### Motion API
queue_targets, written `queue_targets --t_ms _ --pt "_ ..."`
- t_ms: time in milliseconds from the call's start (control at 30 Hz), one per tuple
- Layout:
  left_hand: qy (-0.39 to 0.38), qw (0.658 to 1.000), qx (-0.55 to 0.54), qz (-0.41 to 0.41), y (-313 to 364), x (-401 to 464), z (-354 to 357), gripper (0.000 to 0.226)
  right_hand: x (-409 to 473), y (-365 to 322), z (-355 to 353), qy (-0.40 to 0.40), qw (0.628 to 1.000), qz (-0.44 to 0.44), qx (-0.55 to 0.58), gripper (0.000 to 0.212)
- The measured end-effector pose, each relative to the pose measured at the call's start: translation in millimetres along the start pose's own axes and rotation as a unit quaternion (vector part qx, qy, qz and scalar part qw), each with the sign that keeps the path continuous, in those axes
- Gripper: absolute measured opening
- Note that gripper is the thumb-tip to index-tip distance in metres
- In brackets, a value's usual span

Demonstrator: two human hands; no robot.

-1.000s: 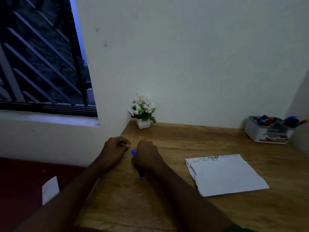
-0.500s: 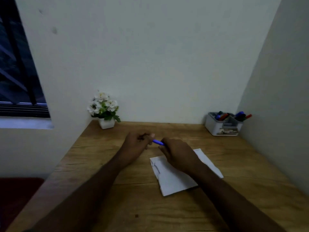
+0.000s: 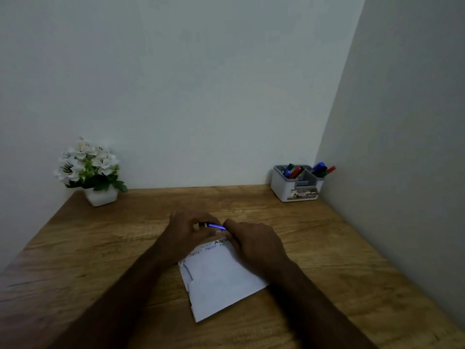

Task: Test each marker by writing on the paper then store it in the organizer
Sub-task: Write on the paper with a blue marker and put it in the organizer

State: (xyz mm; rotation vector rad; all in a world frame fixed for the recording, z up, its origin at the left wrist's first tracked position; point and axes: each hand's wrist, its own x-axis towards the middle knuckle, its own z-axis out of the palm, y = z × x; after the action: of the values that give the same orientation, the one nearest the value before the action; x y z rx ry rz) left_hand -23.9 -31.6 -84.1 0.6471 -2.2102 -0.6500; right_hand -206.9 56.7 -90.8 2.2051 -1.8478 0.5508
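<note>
Both hands, left point(image 3: 187, 231) and right point(image 3: 254, 241), hold a blue marker point(image 3: 217, 226) in closed grips between them, above the paper's point(image 3: 219, 278) far edge on the tabletop point(image 3: 327, 248).

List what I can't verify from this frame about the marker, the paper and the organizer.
- Marker, head view: only a short blue stretch shows between left hand and right hand; cap and tip are hidden by the fingers.
- Paper: writing along its far edge is too small and dim to read, partly under the right hand.
- Organizer: distant; marker count and front label unclear.
</note>
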Motion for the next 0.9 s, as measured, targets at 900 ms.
queue_targets --t_ms 900 --pt "0.044 0.99 -0.075 -0.111 -8 -9 -1 0.006 -6 9 -17 0.248 0.819 0.199 0.476 0.026"
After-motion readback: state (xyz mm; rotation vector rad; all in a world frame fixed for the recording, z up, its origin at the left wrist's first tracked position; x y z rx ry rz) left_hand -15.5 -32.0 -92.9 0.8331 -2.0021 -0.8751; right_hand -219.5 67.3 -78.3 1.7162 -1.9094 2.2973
